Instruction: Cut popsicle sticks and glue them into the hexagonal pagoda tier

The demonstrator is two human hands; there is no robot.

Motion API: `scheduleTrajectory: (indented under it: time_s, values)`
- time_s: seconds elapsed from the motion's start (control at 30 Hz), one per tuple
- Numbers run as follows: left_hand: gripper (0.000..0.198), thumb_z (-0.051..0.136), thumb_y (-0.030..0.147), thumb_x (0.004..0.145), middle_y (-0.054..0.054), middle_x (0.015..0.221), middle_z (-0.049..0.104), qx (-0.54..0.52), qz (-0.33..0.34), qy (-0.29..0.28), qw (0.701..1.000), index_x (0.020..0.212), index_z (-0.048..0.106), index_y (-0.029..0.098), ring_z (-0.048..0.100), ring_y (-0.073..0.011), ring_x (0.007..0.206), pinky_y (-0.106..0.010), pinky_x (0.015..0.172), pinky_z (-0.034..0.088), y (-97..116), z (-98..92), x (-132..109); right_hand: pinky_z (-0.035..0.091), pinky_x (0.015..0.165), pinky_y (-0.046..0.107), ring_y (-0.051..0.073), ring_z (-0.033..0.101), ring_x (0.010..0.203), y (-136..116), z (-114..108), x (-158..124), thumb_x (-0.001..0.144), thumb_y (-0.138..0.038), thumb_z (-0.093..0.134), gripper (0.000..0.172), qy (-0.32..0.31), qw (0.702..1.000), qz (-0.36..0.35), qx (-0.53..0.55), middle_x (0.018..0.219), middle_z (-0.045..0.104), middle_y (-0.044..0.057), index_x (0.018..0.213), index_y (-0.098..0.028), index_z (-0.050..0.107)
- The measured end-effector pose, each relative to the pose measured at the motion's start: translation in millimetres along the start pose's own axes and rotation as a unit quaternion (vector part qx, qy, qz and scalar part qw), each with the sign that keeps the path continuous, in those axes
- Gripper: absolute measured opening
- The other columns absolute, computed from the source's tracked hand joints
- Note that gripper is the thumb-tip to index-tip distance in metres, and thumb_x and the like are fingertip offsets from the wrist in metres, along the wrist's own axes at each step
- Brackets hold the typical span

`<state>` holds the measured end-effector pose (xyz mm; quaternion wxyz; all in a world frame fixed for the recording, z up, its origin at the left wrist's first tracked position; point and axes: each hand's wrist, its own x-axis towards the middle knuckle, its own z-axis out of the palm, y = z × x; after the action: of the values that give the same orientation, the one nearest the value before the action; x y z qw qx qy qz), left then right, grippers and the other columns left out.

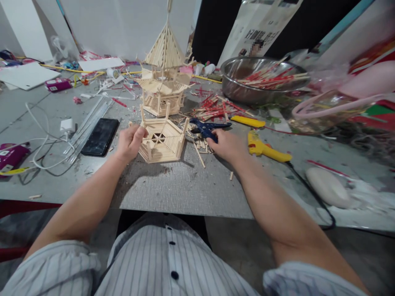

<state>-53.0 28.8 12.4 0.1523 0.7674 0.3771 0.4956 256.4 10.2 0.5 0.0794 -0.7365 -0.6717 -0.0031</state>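
Observation:
My left hand [132, 140] is closed on the left edge of a hexagonal wooden-stick frame [163, 153], which has short upright posts at its corners and an opening in the middle. On the right, my right hand [227, 144] has its fingers on a handle of the dark blue pliers [207, 130], which lie on the table with their jaws pointing left. Short cut sticks [202, 145] are scattered beside the pliers. Behind the frame stands a tiered pagoda model [165, 78] of the same pale sticks, with a pointed roof.
A yellow glue gun [268, 151] with a black cord and a yellow cutter knife [248, 121] lie right. Behind them sits a steel bowl [237, 92] of red-tipped sticks. A phone [100, 137] and white charger [67, 126] are left. Loose red sticks [212, 107] are behind the pliers.

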Motion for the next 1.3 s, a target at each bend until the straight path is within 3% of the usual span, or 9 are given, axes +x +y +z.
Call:
scheduleTrajectory:
  time_s: [0.13,0.23,0.37,0.63,0.8,0.9,1.1,1.3]
  values:
    - [0.056,0.031,0.06,0.087,-0.004,0.062,0.059,-0.02,0.054,-0.095,0.994,0.07,0.06,0.015,0.053,-0.0111,0.056,-0.024,0.053,0.039,5,-1.4,1,0.043,0.073,0.038,0.031,0.061,0.091,-3,3,0,0.084,-0.038,0.042,0.038,-0.013,1.0,-0.007,-0.015,0.101,0.066,0.015,0.11,-0.015,0.058]
    - [0.056,0.034,0.061,0.085,-0.005,0.062,0.061,-0.007,0.056,-0.129,0.99,0.069,0.06,0.014,0.053,-0.0114,0.055,-0.024,0.05,0.038,10,-3.2,3,0.043,0.071,0.038,0.032,0.061,0.092,-4,5,1,0.085,-0.039,0.041,0.038,-0.015,1.0,-0.01,-0.016,0.103,0.066,0.015,0.11,-0.016,0.058]
    - [0.05,0.044,0.058,0.082,-0.004,0.058,0.06,0.014,0.028,-0.14,0.99,0.067,0.061,0.013,0.05,-0.0102,0.05,-0.023,0.048,0.036,12,-3.8,3,0.043,0.07,0.038,0.032,0.061,0.092,-3,6,2,0.085,-0.041,0.041,0.039,-0.016,1.0,-0.014,-0.02,0.103,0.066,0.014,0.11,-0.017,0.058]
    - [0.047,0.051,0.059,0.076,-0.003,0.054,0.061,0.025,0.044,-0.175,0.983,0.063,0.061,0.015,0.053,-0.0106,0.049,-0.023,0.049,0.04,8,-2.3,2,0.043,0.072,0.038,0.032,0.061,0.093,-2,7,2,0.084,-0.043,0.042,0.04,-0.015,1.0,-0.011,-0.007,0.103,0.066,0.014,0.111,-0.017,0.057]
    - [0.039,0.056,0.053,0.075,-0.004,0.06,0.064,0.063,0.117,-0.156,0.979,0.06,0.059,0.018,0.055,-0.015,0.061,-0.03,0.064,0.044,8,-2.2,5,0.043,0.07,0.038,0.032,0.061,0.09,-3,5,1,0.081,-0.05,0.045,0.044,-0.021,1.0,0.016,0.004,0.1,0.066,0.015,0.109,-0.017,0.055]
    - [0.037,0.057,0.052,0.075,-0.004,0.066,0.066,0.066,0.138,-0.174,0.973,0.059,0.057,0.018,0.055,-0.0166,0.067,-0.034,0.072,0.043,8,-2.9,7,0.044,0.069,0.038,0.032,0.061,0.089,-3,3,-1,0.081,-0.05,0.045,0.042,-0.02,0.999,0.03,0.001,0.1,0.066,0.014,0.107,-0.018,0.055]
    - [0.029,0.062,0.042,0.074,-0.002,0.064,0.062,0.072,0.131,-0.231,0.961,0.059,0.054,0.019,0.056,-0.0162,0.07,-0.034,0.075,0.041,3,0.7,8,0.044,0.068,0.041,0.034,0.062,0.089,-2,5,-1,0.085,-0.048,0.04,0.041,-0.033,0.999,0.012,-0.016,0.098,0.066,0.017,0.104,-0.016,0.059]
    - [0.025,0.064,0.035,0.069,-0.002,0.062,0.06,0.074,0.089,-0.268,0.956,0.055,0.053,0.018,0.054,-0.0148,0.065,-0.033,0.072,0.042,2,3.9,7,0.044,0.074,0.041,0.032,0.061,0.093,-5,2,-1,0.087,-0.042,0.04,0.04,-0.006,0.999,0.033,0.007,0.104,0.064,0.017,0.111,-0.014,0.056]
